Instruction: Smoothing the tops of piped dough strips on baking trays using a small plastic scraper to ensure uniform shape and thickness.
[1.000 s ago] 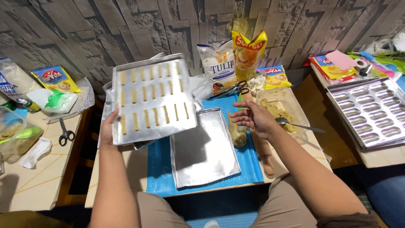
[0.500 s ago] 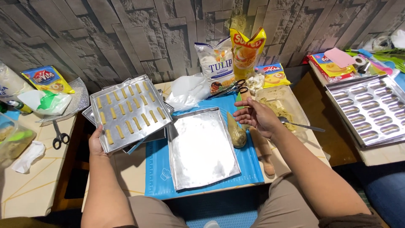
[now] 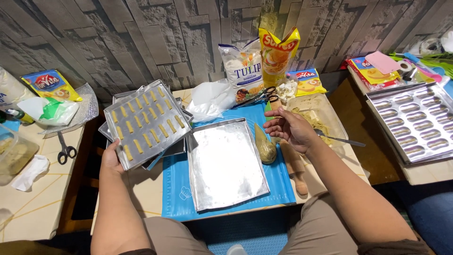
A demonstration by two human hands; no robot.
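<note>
My left hand (image 3: 112, 158) grips the near corner of a metal baking tray (image 3: 147, 123) lined with rows of small yellow dough sticks. That tray rests tilted on a stack of similar trays at the table's left edge. An empty metal tray (image 3: 225, 163) dusted with flour lies on the blue mat (image 3: 172, 193) in front of me. My right hand (image 3: 291, 128) hovers with loose fingers, holding nothing, just above a filled piping bag of dough (image 3: 265, 144) that lies beside the empty tray. A wooden rolling pin (image 3: 296, 171) lies under my right forearm.
Behind the mat stand a flour bag (image 3: 244, 66), a yellow pouch (image 3: 277, 53), scissors (image 3: 257, 96) and a clear container of dough (image 3: 318, 113) with a spoon (image 3: 338, 138). A moulded metal pan (image 3: 416, 121) sits on the right table. More scissors (image 3: 65, 148) and packets lie at left.
My left hand has carried the filled tray from above the mat down and left onto the tray stack, uncovering the empty tray. My right hand has stayed near the piping bag.
</note>
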